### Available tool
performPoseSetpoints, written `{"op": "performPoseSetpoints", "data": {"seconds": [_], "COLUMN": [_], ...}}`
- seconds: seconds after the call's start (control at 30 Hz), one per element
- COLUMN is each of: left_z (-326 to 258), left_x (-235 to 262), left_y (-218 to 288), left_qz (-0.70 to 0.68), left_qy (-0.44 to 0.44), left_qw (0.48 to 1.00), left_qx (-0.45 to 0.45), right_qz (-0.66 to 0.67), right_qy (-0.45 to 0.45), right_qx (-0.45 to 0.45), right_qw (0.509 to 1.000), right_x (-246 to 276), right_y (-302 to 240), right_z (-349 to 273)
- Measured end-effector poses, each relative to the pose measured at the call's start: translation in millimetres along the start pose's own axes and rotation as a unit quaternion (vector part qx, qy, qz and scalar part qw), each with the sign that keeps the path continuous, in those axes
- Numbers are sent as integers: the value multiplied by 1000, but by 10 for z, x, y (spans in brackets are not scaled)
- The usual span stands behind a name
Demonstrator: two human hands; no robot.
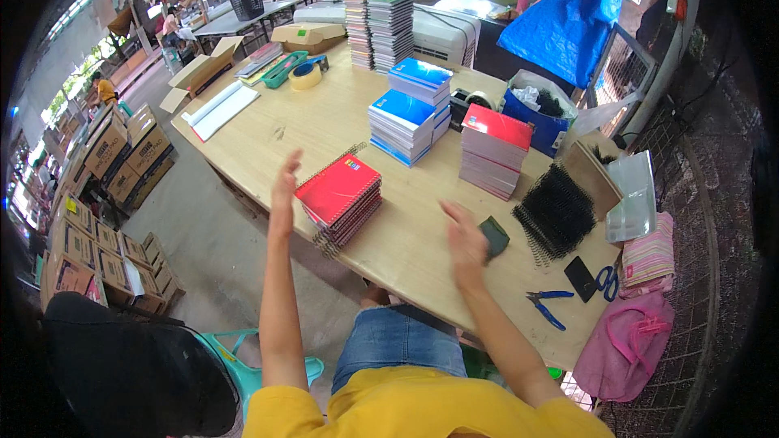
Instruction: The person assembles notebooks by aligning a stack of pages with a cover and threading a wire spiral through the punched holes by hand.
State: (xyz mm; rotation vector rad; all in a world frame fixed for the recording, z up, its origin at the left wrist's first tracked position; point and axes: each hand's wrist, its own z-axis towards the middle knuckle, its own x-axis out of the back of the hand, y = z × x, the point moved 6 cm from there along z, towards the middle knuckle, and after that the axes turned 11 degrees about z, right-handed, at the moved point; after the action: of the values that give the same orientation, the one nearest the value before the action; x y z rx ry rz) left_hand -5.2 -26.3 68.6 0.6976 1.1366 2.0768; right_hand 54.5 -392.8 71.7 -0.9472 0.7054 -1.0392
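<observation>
Both hands hover empty, fingers spread: left hand (284, 195) beside the red notebook stack (341, 199), right hand (464, 243) near a dark pad (493, 235). Squaring the stack seems next.

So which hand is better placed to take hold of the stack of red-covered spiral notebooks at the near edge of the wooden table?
Left, probably. The left hand is raised open right beside the stack of red-covered spiral notebooks, at its left edge. The right hand sits farther off, next to a small dark green block.

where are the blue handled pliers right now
In the head view, the blue-handled pliers lie on the table's near right edge, right of the right hand, beside the scissors.
</observation>
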Motion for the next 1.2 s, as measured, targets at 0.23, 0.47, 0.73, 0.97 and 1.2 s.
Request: {"op": "performPoseSetpoints", "data": {"seconds": [0.23,0.47,0.73,0.97,1.2], "left_z": [-183,-222,-308,338,1424], "left_x": [-325,-174,78,-2291,-3499], "left_y": [-108,-233,428,1573,437], "left_qz": [48,34,85,107,158], "left_qy": [123,99,315,-112,-282], "left_qw": [989,991,944,982,929], "left_qx": [73,85,-56,-108,181], "right_qz": [60,104,22,-567,-413], "right_qy": [172,252,223,-31,-100], "right_qx": [-132,-45,80,-68,163], "right_qw": [974,961,971,820,891], "right_x": [-1392,-1584,-1143,599,582], "right_y": [1069,971,525,406,182], "right_z": [1040,992,690,-236,197]}}
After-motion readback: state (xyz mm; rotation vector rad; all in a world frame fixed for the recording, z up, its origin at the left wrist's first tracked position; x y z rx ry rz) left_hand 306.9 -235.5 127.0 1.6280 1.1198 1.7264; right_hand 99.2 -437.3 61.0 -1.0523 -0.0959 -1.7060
